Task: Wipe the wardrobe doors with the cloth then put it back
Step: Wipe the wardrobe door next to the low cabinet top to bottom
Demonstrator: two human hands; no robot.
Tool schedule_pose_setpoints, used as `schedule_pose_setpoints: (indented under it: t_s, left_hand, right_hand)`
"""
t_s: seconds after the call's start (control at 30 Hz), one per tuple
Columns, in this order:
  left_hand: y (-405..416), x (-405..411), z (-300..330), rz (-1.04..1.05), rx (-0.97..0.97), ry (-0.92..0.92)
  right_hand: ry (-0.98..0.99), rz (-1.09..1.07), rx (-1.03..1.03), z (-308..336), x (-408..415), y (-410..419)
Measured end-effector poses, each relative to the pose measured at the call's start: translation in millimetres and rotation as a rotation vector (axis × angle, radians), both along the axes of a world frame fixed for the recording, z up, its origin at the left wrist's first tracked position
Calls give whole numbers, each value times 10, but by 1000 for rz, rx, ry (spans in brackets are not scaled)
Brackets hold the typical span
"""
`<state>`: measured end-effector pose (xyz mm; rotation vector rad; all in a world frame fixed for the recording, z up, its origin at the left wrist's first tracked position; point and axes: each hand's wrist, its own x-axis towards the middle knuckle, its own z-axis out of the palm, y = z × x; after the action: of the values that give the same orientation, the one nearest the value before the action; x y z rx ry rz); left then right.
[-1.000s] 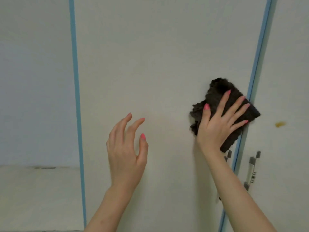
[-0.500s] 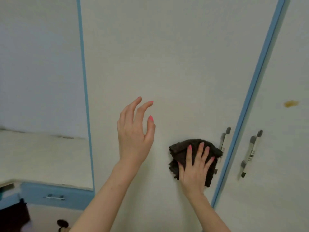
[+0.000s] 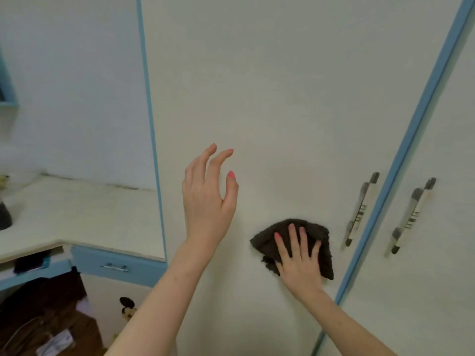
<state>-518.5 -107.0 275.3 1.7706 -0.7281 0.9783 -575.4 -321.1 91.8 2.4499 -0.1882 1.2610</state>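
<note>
Right hand (image 3: 299, 263) is flat with fingers spread, pressing the cloth (image 3: 320, 242) against the door (image 3: 295, 98), just left of the handle (image 3: 359, 209). Left hand (image 3: 208, 199) is up near the door, fingers loose, holding nothing.

Home bedroom: white wardrobe doors (image 3: 282, 98), blue-trimmed desk (image 3: 77, 217), drawer (image 3: 115, 265).

Dark crumpled cloth (image 3: 318, 242) lies flat against the white wardrobe door (image 3: 282, 98).
</note>
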Motion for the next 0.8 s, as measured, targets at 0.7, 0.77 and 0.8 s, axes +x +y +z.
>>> schedule_pose_setpoints:
  t_s: [0.7, 0.77, 0.8]
  left_hand:
    - [310, 177, -62, -163, -44, 20]
    - [435, 263, -32, -169, -56, 41]
    - [480, 308, -14, -169, -62, 52]
  right_hand:
    - [476, 84, -671, 102, 270, 307]
    - [532, 73, -753, 174, 296, 340]
    - [526, 112, -815, 323, 336, 360]
